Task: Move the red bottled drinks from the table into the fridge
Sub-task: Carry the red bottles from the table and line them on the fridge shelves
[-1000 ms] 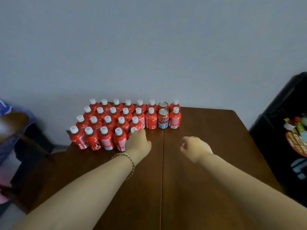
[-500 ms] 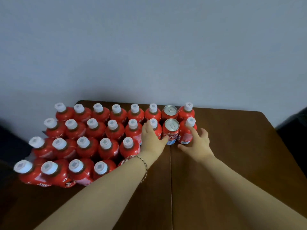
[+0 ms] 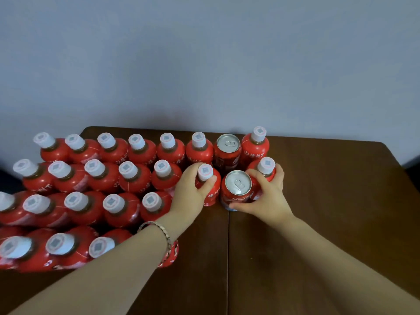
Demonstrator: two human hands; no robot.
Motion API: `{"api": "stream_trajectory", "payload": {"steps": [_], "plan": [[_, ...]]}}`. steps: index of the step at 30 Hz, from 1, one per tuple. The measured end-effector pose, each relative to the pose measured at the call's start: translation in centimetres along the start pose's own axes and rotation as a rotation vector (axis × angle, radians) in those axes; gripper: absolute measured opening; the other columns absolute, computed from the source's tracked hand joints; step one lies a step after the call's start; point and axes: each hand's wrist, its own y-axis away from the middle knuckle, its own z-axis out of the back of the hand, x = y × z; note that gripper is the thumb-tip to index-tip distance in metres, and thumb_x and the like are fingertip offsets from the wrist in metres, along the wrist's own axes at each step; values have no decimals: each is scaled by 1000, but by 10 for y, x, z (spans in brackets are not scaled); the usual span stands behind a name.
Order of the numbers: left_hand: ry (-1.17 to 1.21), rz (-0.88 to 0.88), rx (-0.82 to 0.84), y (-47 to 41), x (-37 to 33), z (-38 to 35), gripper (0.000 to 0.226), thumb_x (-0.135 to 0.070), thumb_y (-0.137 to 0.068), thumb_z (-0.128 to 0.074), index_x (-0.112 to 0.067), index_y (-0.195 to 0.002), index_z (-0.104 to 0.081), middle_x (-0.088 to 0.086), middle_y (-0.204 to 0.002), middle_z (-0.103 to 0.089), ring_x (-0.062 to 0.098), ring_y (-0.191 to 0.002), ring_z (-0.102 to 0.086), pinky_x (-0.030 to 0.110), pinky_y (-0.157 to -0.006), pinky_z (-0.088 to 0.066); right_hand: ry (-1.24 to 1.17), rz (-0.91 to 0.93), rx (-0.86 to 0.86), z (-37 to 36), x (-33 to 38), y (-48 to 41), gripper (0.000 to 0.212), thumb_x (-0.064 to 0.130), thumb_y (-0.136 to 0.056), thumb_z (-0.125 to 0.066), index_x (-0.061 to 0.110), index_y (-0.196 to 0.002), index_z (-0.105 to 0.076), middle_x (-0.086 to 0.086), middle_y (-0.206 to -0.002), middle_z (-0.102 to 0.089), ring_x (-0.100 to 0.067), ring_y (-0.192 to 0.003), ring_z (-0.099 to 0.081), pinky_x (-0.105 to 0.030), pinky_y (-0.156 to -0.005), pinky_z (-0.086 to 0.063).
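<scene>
Left hand (image 3: pixel 189 192) gripped red bottle (image 3: pixel 212 194) at neck; right hand (image 3: pixel 269 198) fingers (image 3: pixel 278 176) curled round end-row red bottle (image 3: pixel 266 165), thumb against can (image 3: pixel 238 184).

The left hand (image 3: pixel 188 194) gripped a white-capped bottle (image 3: pixel 205 172) round its neck, at the right edge of the packed red bottles (image 3: pixel 127 178) on the brown worktop (image 3: pixel 318 201). The right hand (image 3: pixel 270 196) curled round the neighbouring bottle (image 3: pixel 266 165), thumb against the front can (image 3: pixel 238 185), which stood between the two. A second can (image 3: pixel 228 144) stood just behind, in the back row. A bracelet (image 3: pixel 164 233) was on the left wrist. A grey wall (image 3: pixel 204 53) rose behind.
</scene>
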Motion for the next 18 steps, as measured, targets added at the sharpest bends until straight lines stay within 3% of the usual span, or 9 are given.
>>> {"api": "stream_trajectory", "payload": {"steps": [3, 5, 7, 9, 10, 12, 15, 18], "plan": [[3, -6, 196, 7, 3, 5, 35, -16, -88, -63, -16, -121, -55, -4, -122, -57, 8, -116, -50, 23, -101, -38, 28, 64, 91, 10, -11, 19, 76, 37, -50, -91, 59, -101, -38, 2, -147, 4, -21, -140, -5, -37, -117, -19], [19, -10, 330, 14, 4, 6, 37, -20, -89, -62, -26, -123, -52, -3, -135, -51, 10, -134, -36, 32, -112, -29, 59, 91, 178, 16, -17, 32, 79, 39, -50, -91, 59, -105, -37, 7, -147, 9, -16, -141, -2, -31, -117, -18], [42, -22, 433, 25, 1, 2, 48, -28, -86, -65, -43, -123, -40, -6, -149, -34, 5, -143, -10, 33, -116, -17, 79, 127, 252, 21, -23, 46, 81, 44, -51, -89, 63, -110, -37, 15, -146, 14, -8, -142, 6, -21, -114, -15], [9, -10, 490, 43, -3, -4, 88, -41, -70, -78, -56, -128, -14, -21, -152, 0, 1, -142, 9, 29, -114, -7, 80, 138, 263, 25, -26, 59, 92, 50, -49, -87, 72, -117, -29, 15, -148, 21, 15, -135, 14, -8, -109, -13], [-37, -6, 477, 53, -4, -8, 110, -46, -59, -83, -58, -129, 1, -29, -146, 15, 1, -141, 14, 29, -113, -5, 63, 113, 245, 27, -26, 65, 98, 52, -48, -86, 75, -119, -22, 13, -150, 23, 24, -129, 15, 0, -104, -11], [-99, -26, 377, 69, -2, -17, 133, -49, -45, -86, -54, -128, 18, -33, -138, 26, 3, -140, 16, 28, -113, -4, 15, 79, 181, 28, -27, 77, 104, 58, -44, -81, 75, -121, -13, 14, -151, 22, 28, -126, 12, 6, -99, -11], [-79, 32, 240, 80, 5, -27, 140, -34, -42, -92, -49, -129, 17, -22, -140, 17, 0, -137, 9, 25, -113, -9, -105, 36, 107, 24, -35, 82, 110, 66, -41, -80, 72, -122, -7, 18, -153, 1, 14, -137, -11, -6, -107, -24], [-58, 31, 201, 83, 11, -34, 137, -35, -39, -91, -46, -132, 9, -15, -143, 16, -3, -135, 7, 18, -110, -10, -176, -74, 138, 25, -43, 73, 127, 62, -35, -84, 68, -125, 5, 22, -146, -20, 10, -132, -27, -12, -107, -26]]}}
